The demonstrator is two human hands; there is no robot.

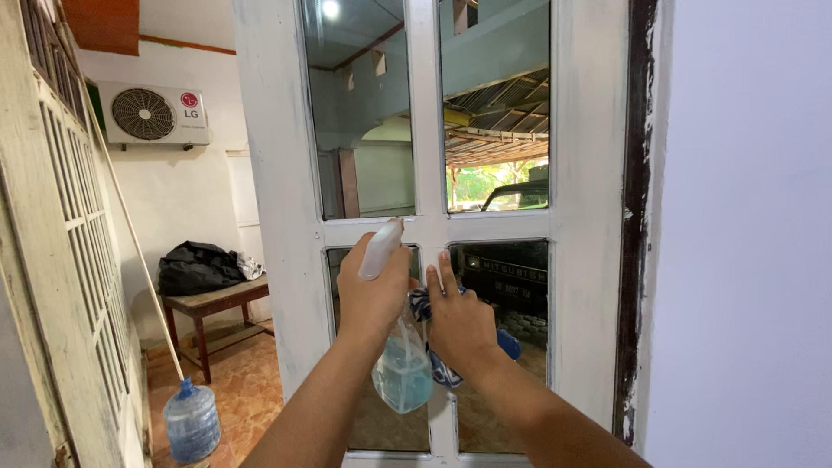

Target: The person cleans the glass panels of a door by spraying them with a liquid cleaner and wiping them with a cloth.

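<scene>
White-painted wood and glass fill the middle of the view: a window frame (425, 230) with four panes, worn paint on its bars, a pale wall to the right and a tiled floor below. Off to the left stand a wooden table (212, 303) with a black bag (195, 267) on it, a large water jug (191, 423) on the floor with a thin pole (130, 225) leaning past it, and an air-conditioner unit (152, 114) high on the far wall.

Both arms reach up to the lower panes. The left hand (374, 295) is wrapped around the neck of a spray bottle (400, 368), fingers closed tight on it; the bottle hangs upright, its white nozzle above the fist and its clear belly of pale blue liquid below the wrist. The nozzle seems to face the lower left pane (377, 347), though its tip is partly hidden.

The right hand (459, 321) lies flat with fingers spread, pressing a blue patterned cloth (433, 347) against the centre bar and the edge of the lower right pane (507, 329). The cloth bunches under the palm and trails below it. The two hands sit just beside each other, the bottle touching or nearly touching the cloth, so the cloth hand is the nearer one to the right pane and the bottle's long axis runs straight down between them
</scene>
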